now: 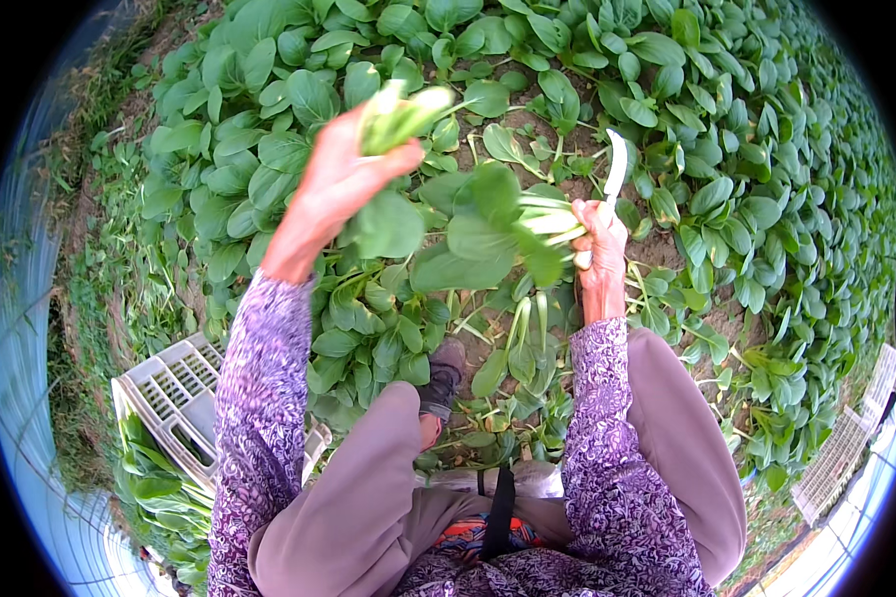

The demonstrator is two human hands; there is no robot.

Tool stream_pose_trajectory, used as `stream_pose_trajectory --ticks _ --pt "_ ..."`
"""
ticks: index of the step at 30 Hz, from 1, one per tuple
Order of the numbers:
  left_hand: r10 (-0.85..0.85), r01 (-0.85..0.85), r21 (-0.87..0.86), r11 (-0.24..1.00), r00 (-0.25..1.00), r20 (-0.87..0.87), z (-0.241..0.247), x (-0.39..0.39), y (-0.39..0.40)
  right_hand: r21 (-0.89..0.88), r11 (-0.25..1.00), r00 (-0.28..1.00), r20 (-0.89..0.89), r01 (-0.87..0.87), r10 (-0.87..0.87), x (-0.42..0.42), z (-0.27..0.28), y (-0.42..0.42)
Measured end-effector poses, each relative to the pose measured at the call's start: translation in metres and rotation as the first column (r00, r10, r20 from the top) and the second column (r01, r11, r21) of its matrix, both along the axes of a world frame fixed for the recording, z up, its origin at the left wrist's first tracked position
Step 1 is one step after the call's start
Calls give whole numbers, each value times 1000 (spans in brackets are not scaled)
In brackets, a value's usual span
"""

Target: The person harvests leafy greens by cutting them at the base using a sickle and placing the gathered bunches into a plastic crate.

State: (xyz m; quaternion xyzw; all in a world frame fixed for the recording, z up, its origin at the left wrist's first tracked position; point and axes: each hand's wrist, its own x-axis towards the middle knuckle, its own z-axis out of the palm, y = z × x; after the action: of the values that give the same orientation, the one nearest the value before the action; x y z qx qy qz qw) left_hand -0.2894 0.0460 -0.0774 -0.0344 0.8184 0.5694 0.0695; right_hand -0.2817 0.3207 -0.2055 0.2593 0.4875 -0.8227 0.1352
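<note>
My left hand, blurred, grips a bunch of cut leafy greens by its pale stems, with the leaves hanging below the wrist. In my right hand are a small knife with a curved blade, pointing up and away, and the pale stem ends of another cut plant. That plant's broad green leaves spread toward my left forearm. The knife's handle is mostly hidden by my fingers. Below the hands, several cut stalks lie on the ground among loose leaves.
Dense rows of growing greens surround the patch of bare soil. A light plastic crate stands at left, with harvested greens beside it. More crates are at far right. My shoe rests between plants. Plastic sheeting borders the left.
</note>
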Motion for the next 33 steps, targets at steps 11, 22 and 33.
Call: stream_pose_trajectory --ticks 11,22,33 --pt "-407 413 -425 805 907 111 -73 32 60 220 965 982 -83 -145 167 10 30 -46" --pt "-503 216 -915 340 864 17 -67 33 -18 627 554 697 -24 -548 716 23 -5 -50" --pt "-590 341 -927 159 785 188 -120 -16 -46 873 360 558 -128 -329 820 -3 -73 -103"
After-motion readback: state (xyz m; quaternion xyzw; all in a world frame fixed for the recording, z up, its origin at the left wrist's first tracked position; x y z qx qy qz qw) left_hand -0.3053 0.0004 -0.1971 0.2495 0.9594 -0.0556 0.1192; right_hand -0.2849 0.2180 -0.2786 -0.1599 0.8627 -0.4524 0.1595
